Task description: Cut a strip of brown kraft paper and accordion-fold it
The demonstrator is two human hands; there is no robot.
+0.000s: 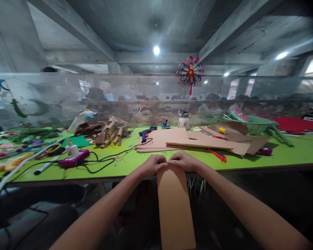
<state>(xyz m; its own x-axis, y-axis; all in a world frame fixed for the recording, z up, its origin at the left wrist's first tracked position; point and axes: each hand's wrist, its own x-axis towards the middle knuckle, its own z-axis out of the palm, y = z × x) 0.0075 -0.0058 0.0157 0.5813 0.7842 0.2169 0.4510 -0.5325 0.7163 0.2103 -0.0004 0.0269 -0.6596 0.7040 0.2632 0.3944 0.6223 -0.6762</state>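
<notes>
A long strip of brown cardboard [174, 208] hangs down from the table's near edge toward my lap. My left hand [154, 164] pinches its top left corner, and my right hand [183, 161] pinches the top right, the fingertips of both nearly meeting. Just beyond my hands lies a stack of brown cardboard sheets [161, 139], with a narrower folded piece [198, 144] across it. A blue glue gun [144, 134] rests at the stack's left side. Red-handled scissors [217, 156] lie to the right of my right hand, partly under the cardboard.
A purple power strip [74, 159] with black cords sits on the green table [130, 166] at left. Brown paper rolls [111, 133] lie behind it. A white bottle [184, 121] and a green basket [259, 125] stand toward the back, before a perforated screen [141, 90].
</notes>
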